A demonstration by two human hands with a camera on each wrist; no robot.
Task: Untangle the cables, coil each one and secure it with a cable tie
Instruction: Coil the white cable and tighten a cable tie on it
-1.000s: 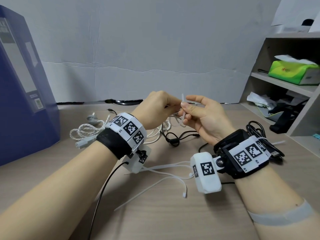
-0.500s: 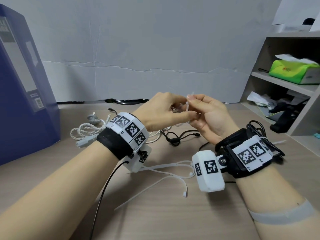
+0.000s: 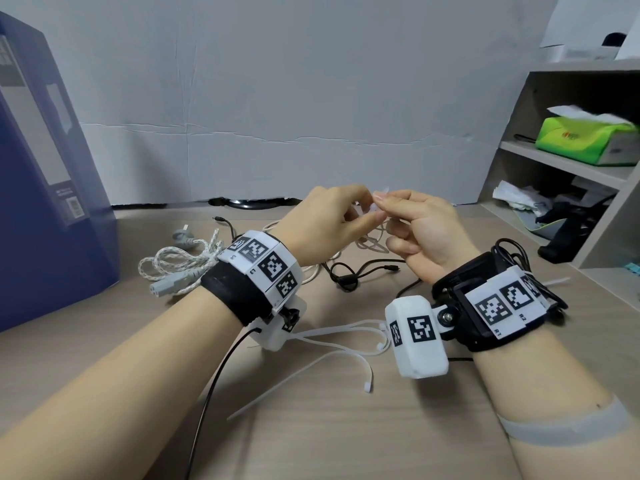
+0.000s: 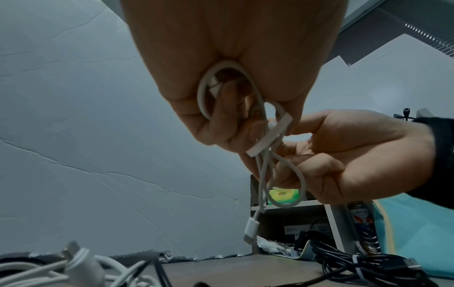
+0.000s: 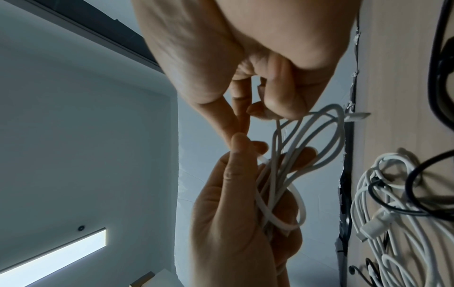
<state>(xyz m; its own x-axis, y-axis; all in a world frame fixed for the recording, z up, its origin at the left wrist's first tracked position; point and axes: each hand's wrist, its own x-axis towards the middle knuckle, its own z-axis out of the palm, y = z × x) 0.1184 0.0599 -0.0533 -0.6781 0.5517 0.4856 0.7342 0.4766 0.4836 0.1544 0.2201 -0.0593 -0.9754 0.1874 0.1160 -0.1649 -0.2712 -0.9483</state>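
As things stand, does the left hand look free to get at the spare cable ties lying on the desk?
Probably not yet. The left hand grips the coiled white cable, and the right hand works a tie around it. The spare cable ties lie uncovered on the desk below the wrists, so nothing else blocks them.

1. My arms are bare, no sleeves.
2. My left wrist (image 3: 242,289) wears a black band topped by white plates printed with black square markers; a white camera block hangs beneath, trailing a thin black cable.
3. My right wrist (image 3: 485,313) wears a black mount with marker plates and a white marker-printed block on a screw.
4. A grey strap (image 3: 568,427) circles my right forearm.
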